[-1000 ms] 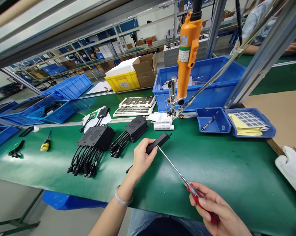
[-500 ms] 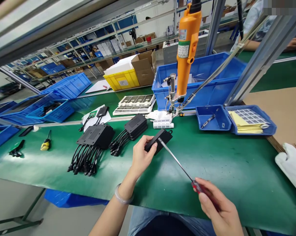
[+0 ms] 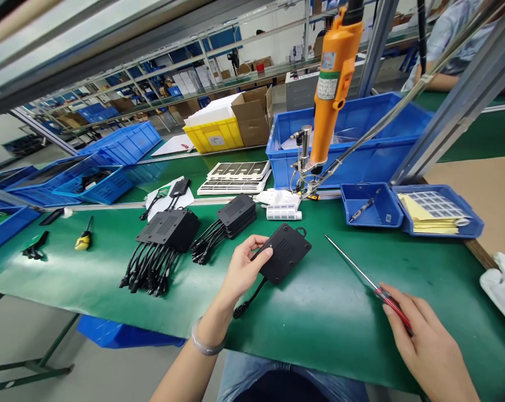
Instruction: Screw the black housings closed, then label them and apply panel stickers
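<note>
My left hand point(image 3: 246, 265) grips a flat black plastic box point(image 3: 285, 255) by its near left side, thumb on top. The box is tilted so that its broad slotted face shows, and a short black cable with a connector hangs from it. In my right hand point(image 3: 424, 329) is a screwdriver point(image 3: 386, 296) with a red handle and long metal shaft. Its tip points up and left, apart from the box. Left of my hands lie a small stack of similar black boxes point(image 3: 237, 212) and a larger stack point(image 3: 168, 228), with their cables toward me.
An orange electric screwdriver point(image 3: 334, 84) hangs above the bench's back edge. Behind it stands a big blue bin point(image 3: 361, 162). Two small blue trays sit at right, one holding a pen-like tool point(image 3: 361, 211), the other yellow-backed label sheets point(image 3: 430, 209). A yellow-handled screwdriver point(image 3: 84, 240) lies at left.
The screwdriver's tip has left the box and moved right with my right hand. My left hand has turned the box, so its broad face and cable now show.
</note>
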The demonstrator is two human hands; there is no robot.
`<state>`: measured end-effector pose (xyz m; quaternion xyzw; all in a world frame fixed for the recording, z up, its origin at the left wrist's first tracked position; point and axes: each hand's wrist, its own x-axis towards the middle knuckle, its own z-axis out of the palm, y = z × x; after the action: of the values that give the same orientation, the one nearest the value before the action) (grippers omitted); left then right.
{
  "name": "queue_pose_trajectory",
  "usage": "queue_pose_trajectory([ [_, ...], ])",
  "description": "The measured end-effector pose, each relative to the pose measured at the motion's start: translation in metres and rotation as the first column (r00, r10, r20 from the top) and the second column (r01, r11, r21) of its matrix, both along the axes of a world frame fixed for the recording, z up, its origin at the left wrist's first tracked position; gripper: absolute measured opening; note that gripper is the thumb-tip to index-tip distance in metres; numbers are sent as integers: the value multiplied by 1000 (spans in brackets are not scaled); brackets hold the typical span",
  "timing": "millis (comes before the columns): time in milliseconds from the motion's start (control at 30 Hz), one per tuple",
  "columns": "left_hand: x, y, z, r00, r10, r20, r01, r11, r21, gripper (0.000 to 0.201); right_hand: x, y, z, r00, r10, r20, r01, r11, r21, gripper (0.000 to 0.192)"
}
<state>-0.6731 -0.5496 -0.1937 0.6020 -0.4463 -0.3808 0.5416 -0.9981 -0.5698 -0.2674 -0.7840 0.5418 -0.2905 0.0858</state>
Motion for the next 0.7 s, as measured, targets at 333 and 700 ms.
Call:
queue_pose_trajectory([
  [333,2,12,-22,427,295,855,75,931,-358,17,-11,-4,-4,998,-27,52,19,989,149,40],
  [700,10,19,-43,98,281,955,309,903,-297,28,-5,5,11,973,90,211,-109,991,82,27],
])
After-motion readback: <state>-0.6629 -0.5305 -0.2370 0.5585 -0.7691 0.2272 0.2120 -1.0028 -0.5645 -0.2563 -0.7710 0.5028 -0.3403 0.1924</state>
